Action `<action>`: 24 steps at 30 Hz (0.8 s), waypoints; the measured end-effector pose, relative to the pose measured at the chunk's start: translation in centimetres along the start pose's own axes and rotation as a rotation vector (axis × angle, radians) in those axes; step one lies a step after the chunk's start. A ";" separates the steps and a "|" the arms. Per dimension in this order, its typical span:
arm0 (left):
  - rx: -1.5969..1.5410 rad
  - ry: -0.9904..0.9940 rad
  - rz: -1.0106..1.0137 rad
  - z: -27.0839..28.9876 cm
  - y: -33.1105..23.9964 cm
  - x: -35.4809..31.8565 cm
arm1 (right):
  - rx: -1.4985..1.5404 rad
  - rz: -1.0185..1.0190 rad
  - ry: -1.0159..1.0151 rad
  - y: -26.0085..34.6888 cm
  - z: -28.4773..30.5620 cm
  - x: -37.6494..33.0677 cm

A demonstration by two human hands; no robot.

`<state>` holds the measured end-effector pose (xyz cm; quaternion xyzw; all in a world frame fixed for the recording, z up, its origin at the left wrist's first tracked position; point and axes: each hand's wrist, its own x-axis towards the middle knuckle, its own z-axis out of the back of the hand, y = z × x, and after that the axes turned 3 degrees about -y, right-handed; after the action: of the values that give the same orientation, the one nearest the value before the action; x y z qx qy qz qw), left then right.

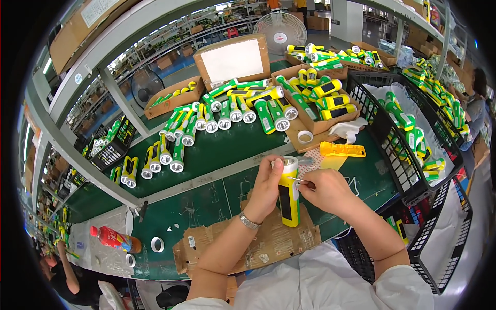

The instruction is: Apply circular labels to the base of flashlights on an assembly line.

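A yellow and green flashlight [290, 214] with a dark panel along its side stands upright over a flattened piece of cardboard [243, 247]. My left hand [265, 188] is closed round its yellow head end from the left, thumb up near the rim. From the right, my right hand [326, 191] pinches a thin metal tool [296, 179], whose tip meets the flashlight just below the head. Whether the tool is tweezers or a pick, I cannot tell. Its grip end is hidden in my fingers.
Rows of flashlights [225, 118] lie across the green table [206, 194]. More fill a cardboard box [330, 125] and a black crate [385, 155] at right. A yellow-orange part [342, 150] lies beyond my right hand. Tape rolls [157, 244] and a red-capped bottle [116, 239] are at left.
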<state>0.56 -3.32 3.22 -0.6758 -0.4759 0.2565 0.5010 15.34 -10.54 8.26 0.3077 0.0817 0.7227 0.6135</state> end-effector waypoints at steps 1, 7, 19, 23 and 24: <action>0.052 0.011 -0.019 0.0 0.0 0.0 | 0.001 0.000 -0.003 0.1 0.0 0.0; -0.139 0.078 0.033 0.3 -0.7 -0.1 | 0.115 -0.013 0.018 -0.5 -0.2 0.1; 0.481 -0.227 0.050 3.7 0.4 2.1 | 0.235 -0.088 -0.213 -1.2 -0.4 -1.2; -0.008 -0.175 0.104 3.5 0.6 1.7 | 0.274 0.006 0.026 -5.6 -4.1 -3.2; -0.141 -0.144 0.171 3.9 0.9 1.7 | 0.318 0.238 -0.008 -5.8 -4.8 -3.2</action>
<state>-1.63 -0.16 1.13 -0.7273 -0.4678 0.3121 0.3933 17.79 -10.94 0.44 0.4112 0.1555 0.7668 0.4677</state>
